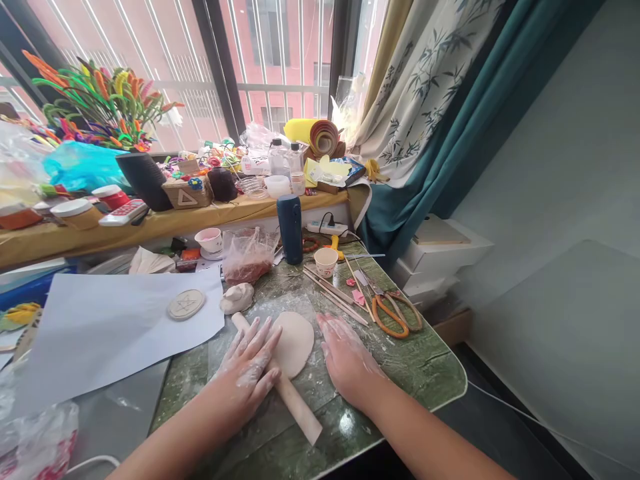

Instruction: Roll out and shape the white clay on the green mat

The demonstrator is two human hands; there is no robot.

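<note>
A pale wooden rolling pin (295, 405) lies slanted across the table's near part. My left hand (250, 363), dusted with white, rests flat over it with fingers spread, covering its middle. Just beyond the pin is a flat, roundish sheet of pale clay or dough (294, 343), its left edge partly under my left fingers. My right hand (347, 353), also white with powder, lies to the right of the sheet, fingers stretched out on the tabletop and holding nothing. Behind the pin's far end sits a lump of the same pale material (237, 298).
Left, a white paper sheet (115, 327) carries a round disc with a star (187, 305). At the back stand a dark blue cylinder (290, 230), a paper cup (326, 262) and a plastic bag (250, 257). Wooden sticks (336, 293) and orange-handled scissors (393, 315) lie right.
</note>
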